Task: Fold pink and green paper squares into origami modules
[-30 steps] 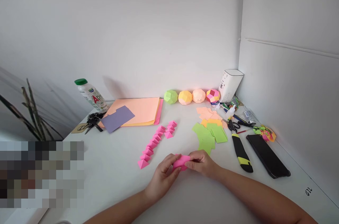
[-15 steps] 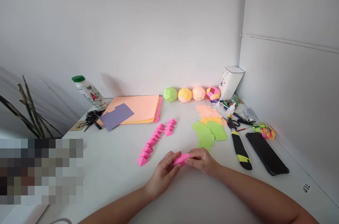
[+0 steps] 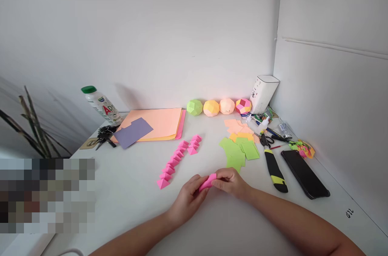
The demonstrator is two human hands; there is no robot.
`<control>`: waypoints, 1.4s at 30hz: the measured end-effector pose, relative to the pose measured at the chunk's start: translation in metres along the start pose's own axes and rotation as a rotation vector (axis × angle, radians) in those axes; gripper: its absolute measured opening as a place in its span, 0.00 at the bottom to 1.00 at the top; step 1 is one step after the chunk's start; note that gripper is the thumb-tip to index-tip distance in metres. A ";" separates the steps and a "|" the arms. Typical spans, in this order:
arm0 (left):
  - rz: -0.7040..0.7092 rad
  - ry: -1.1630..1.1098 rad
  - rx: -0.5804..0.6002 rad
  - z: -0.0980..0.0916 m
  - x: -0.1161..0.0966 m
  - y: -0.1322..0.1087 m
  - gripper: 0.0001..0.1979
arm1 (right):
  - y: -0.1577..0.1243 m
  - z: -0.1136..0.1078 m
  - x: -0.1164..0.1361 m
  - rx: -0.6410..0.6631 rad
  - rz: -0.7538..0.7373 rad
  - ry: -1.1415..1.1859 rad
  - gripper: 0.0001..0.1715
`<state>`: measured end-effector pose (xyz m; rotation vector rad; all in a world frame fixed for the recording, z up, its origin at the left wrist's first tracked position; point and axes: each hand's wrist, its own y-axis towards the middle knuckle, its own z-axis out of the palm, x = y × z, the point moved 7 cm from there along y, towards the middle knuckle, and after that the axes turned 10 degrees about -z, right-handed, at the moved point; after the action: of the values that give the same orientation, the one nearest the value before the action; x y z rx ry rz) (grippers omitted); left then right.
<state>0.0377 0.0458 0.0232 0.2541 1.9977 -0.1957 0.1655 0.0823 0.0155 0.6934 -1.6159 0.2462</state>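
Both hands meet over the white table (image 3: 127,191) near its front middle. My left hand (image 3: 188,201) and my right hand (image 3: 232,183) pinch a small folded piece of pink paper (image 3: 207,182) between their fingertips, its right end tilted up. Just beyond my left hand runs a row of several folded pink paper pyramids (image 3: 177,159). A loose pile of green paper squares (image 3: 238,151) lies just beyond my right hand.
Four paper balls (image 3: 218,107) line the back wall beside a white box (image 3: 263,93). Orange sheets with a purple card (image 3: 151,124), a green-capped bottle (image 3: 101,104) and keys (image 3: 104,135) lie back left. A utility knife (image 3: 275,170), phone (image 3: 304,173), scissors and pens lie right.
The pink paper has been turned between my fingers, from lying flatter to tilted with its right end raised. Both hands stayed in the same spot.
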 end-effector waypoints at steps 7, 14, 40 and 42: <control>0.063 -0.043 0.029 0.001 -0.003 0.000 0.15 | 0.000 0.005 0.003 0.040 -0.034 0.011 0.13; 0.102 -0.027 0.048 0.001 -0.008 -0.002 0.17 | -0.003 0.004 -0.008 -0.027 0.081 0.151 0.13; 0.124 0.065 0.118 0.008 -0.004 -0.003 0.14 | 0.000 0.002 -0.004 -0.039 0.043 0.232 0.07; 0.129 0.069 0.117 0.008 -0.005 -0.003 0.14 | 0.000 0.002 -0.004 -0.039 0.036 0.231 0.07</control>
<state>0.0456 0.0408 0.0242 0.4683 2.0328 -0.2243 0.1644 0.0825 0.0114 0.5836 -1.4101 0.3089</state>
